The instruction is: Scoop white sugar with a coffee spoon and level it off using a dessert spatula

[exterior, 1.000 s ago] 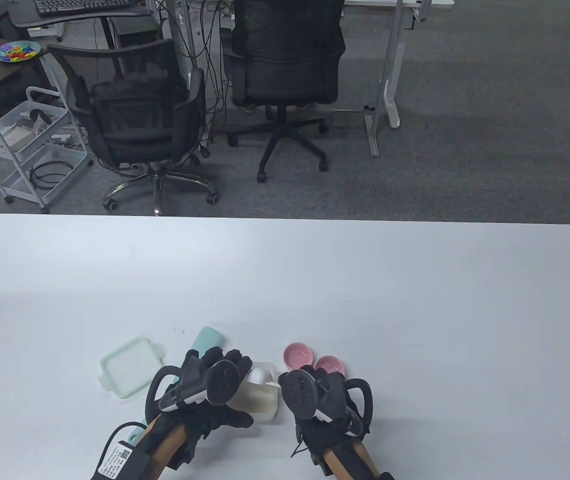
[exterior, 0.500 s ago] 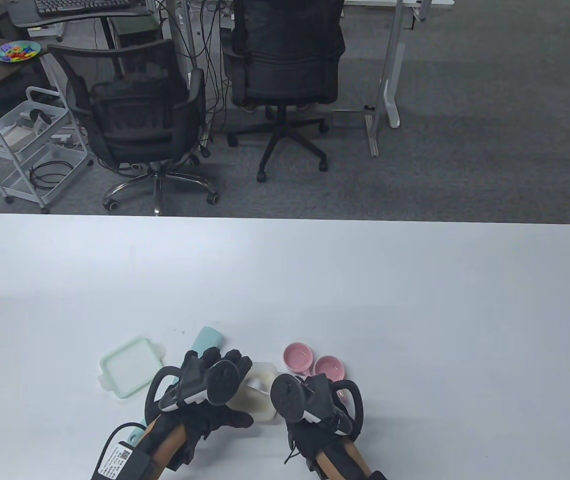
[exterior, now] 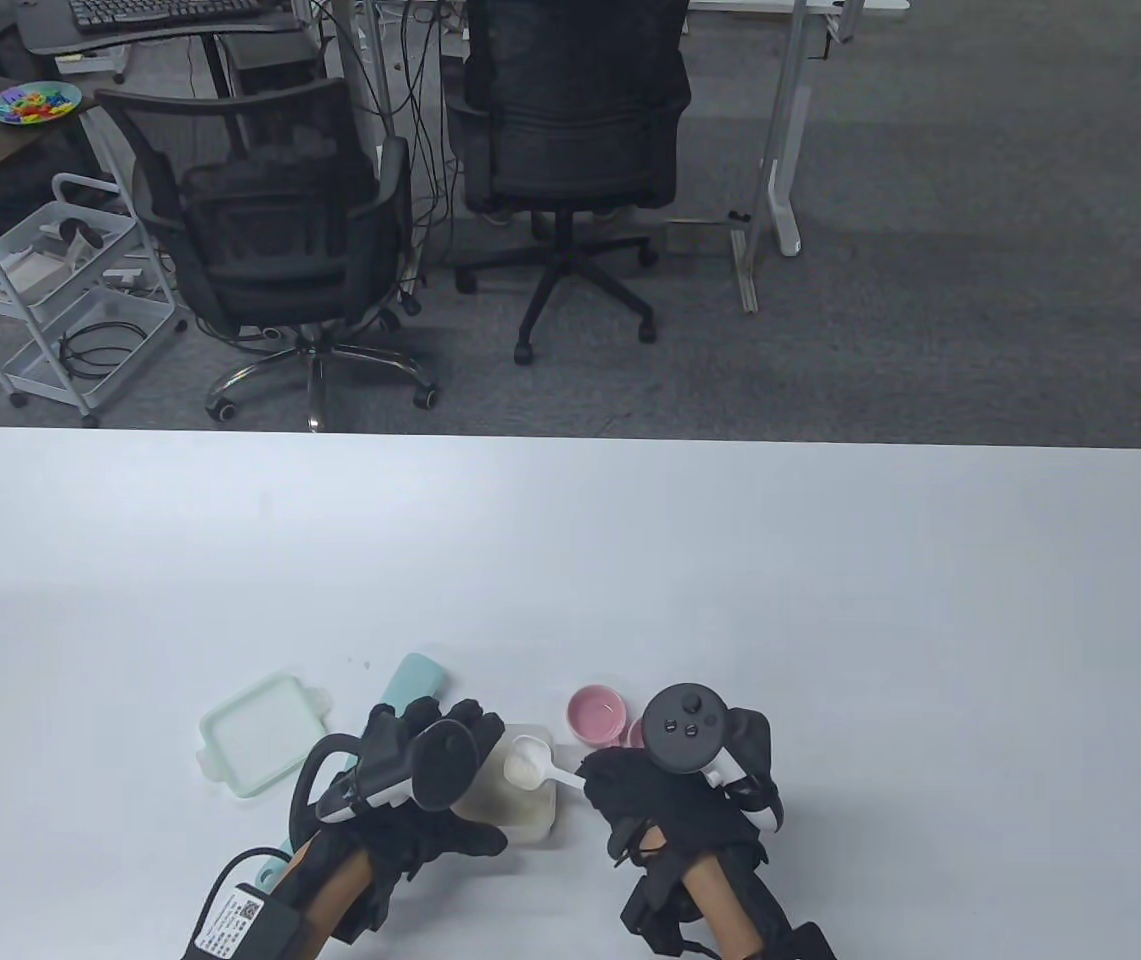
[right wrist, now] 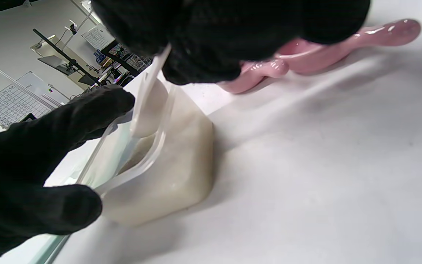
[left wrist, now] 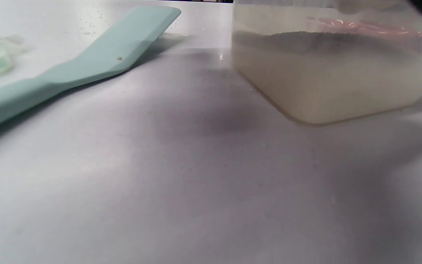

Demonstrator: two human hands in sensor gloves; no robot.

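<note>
A clear square sugar container (exterior: 522, 812) stands near the table's front edge, filled with off-white sugar (left wrist: 328, 88). My left hand (exterior: 450, 735) grips its left side, fingers and thumb curled around a corner (right wrist: 68, 146). To the container's right, my right hand (exterior: 598, 778) pinches the handle of a white coffee spoon (exterior: 533, 760). The spoon's bowl (right wrist: 147, 113) sits low inside the open container. A mint-green dessert spatula (exterior: 417, 680) lies flat on the table just left of the container (left wrist: 115, 55), and no hand touches it.
Two pink bowls (exterior: 598, 714) sit right behind my right hand (right wrist: 328, 47). The container's mint-rimmed lid (exterior: 258, 738) lies to the left of the spatula. The white table (exterior: 830, 600) stretches beyond them, with office chairs past its far edge.
My right hand has turned over and shifted right, with its tracker now facing up. The white spoon has come into view over the container. The left hand has stayed put.
</note>
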